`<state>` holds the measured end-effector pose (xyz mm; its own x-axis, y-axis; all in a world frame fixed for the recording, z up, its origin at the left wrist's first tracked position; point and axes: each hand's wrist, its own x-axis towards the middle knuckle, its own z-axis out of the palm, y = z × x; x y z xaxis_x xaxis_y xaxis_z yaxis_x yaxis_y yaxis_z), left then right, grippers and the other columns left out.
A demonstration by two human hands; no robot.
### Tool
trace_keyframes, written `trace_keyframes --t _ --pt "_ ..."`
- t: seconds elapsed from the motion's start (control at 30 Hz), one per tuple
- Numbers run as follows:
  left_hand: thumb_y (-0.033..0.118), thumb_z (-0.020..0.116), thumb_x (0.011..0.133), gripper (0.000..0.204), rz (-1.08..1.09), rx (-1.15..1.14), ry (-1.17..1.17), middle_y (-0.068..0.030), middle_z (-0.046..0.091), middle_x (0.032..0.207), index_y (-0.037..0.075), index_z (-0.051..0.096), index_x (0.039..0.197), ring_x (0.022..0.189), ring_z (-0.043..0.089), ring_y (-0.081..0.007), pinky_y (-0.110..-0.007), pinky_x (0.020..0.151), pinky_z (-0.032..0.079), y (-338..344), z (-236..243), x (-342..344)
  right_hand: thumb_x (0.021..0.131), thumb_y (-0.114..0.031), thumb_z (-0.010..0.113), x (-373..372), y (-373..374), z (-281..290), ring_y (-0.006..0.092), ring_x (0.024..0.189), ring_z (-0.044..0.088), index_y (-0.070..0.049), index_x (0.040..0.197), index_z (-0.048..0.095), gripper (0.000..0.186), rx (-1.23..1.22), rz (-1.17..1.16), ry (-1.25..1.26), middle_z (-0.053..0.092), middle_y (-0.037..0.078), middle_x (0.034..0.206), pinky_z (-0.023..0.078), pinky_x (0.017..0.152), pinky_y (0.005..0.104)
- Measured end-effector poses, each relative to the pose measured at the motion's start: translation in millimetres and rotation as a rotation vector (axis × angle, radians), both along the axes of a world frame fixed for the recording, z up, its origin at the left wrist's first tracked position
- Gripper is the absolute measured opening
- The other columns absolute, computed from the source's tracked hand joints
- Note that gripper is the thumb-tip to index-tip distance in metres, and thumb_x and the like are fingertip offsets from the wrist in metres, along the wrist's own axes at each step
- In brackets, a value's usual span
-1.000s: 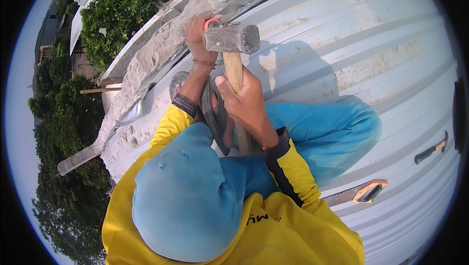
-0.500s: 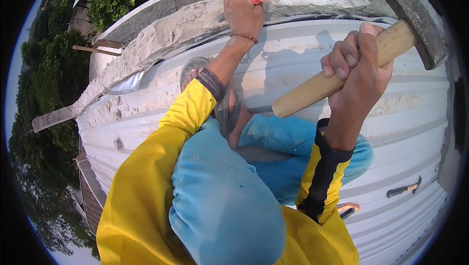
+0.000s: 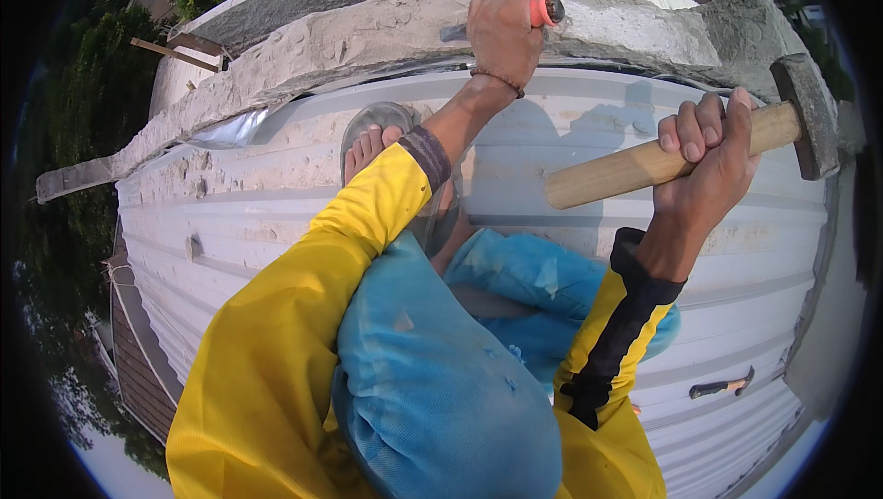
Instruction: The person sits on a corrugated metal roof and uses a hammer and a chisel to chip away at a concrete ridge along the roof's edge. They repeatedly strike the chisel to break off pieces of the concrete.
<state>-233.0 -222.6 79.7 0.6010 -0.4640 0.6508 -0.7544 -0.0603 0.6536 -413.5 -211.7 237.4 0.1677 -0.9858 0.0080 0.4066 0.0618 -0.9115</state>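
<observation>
My left hand [image 3: 504, 39] is closed round the orange grip of a chisel [image 3: 546, 11], its dark struck end pointing right. The blade side lies against the rough concrete ledge [image 3: 368, 34]; its tip is hard to make out. My right hand [image 3: 704, 154] grips the wooden handle of a hammer [image 3: 607, 175] at about its middle. The heavy steel head is raised at the far right, apart from the chisel. Below both hands spreads a pale ribbed metal roof sheet [image 3: 570, 122] with dust and crumbs on it.
A claw hammer [image 3: 722, 387] lies on the roof at the lower right. My sandalled foot [image 3: 372, 145] is planted near the ledge. At the left the roof ends, with trees [image 3: 78, 131] beyond. A wooden stick [image 3: 175, 55] juts out past the ledge at the upper left.
The view has shifted, so the ledge sits lower in it. Relative to the chisel, the hammer head has dropped slightly. Both hands keep their hold.
</observation>
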Motion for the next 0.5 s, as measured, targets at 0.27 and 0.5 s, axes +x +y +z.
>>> trace_keyframes --t 0.27,0.5 --pt "0.010 0.069 0.075 0.014 -0.029 0.031 -0.010 -0.0095 0.065 0.083 0.009 0.062 0.087 0.082 0.062 -0.0332 -0.043 0.075 0.044 6.5 2.1 4.3 0.096 -0.018 0.062 22.8 20.6 -50.1 0.0037 0.042 0.036 -0.010 0.102 0.047 0.018 0.388 0.484 0.319 0.039 -0.005 0.061 0.035 0.036 0.0226" --pt "0.011 0.070 0.075 0.015 -0.028 0.011 -0.015 -0.0095 0.065 0.084 0.009 0.061 0.087 0.083 0.061 -0.0322 -0.042 0.074 0.043 5.4 -1.8 3.4 0.100 -0.015 0.055 0.9 6.1 10.3 0.0039 0.044 0.036 -0.012 0.087 0.042 0.018 -0.034 -0.007 0.034 0.037 -0.005 0.059 0.036 0.041 0.0230"
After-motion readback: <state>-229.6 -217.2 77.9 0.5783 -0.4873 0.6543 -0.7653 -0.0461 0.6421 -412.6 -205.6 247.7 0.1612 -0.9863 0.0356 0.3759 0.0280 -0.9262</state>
